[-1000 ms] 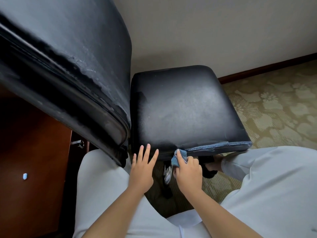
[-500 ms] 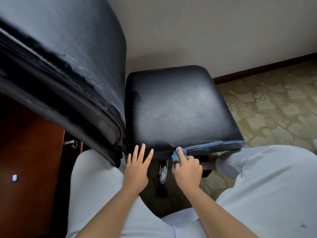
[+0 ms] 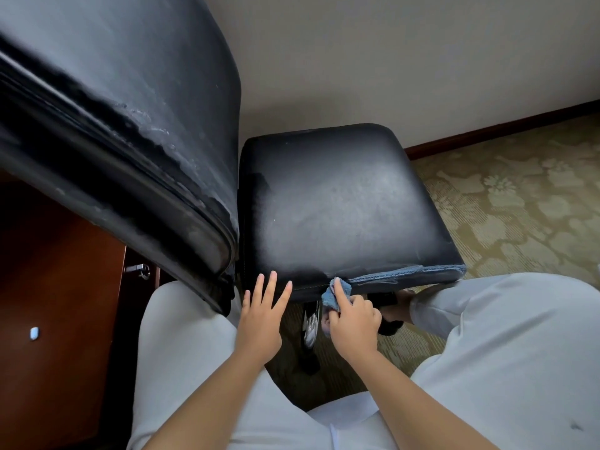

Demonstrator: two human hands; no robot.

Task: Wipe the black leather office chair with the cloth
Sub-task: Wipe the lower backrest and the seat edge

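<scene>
My right hand [image 3: 352, 319] is gripping the blue cloth [image 3: 336, 292], pressing it against the chair [image 3: 341, 203] seat's near edge. My left hand [image 3: 263, 315] is resting flat beside it, fingers straight, holding nothing.

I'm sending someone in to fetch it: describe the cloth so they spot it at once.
Start at the black leather chair seat and go to its near edge, by the person's knees. The cloth is bunched there under the right hand, whose forefinger presses it to the seam. It is the only small, crumpled blue thing against the black leather.

Left hand [image 3: 259, 319] and right hand [image 3: 352, 323] lie side by side at the chair seat [image 3: 341, 203]'s near edge.
</scene>
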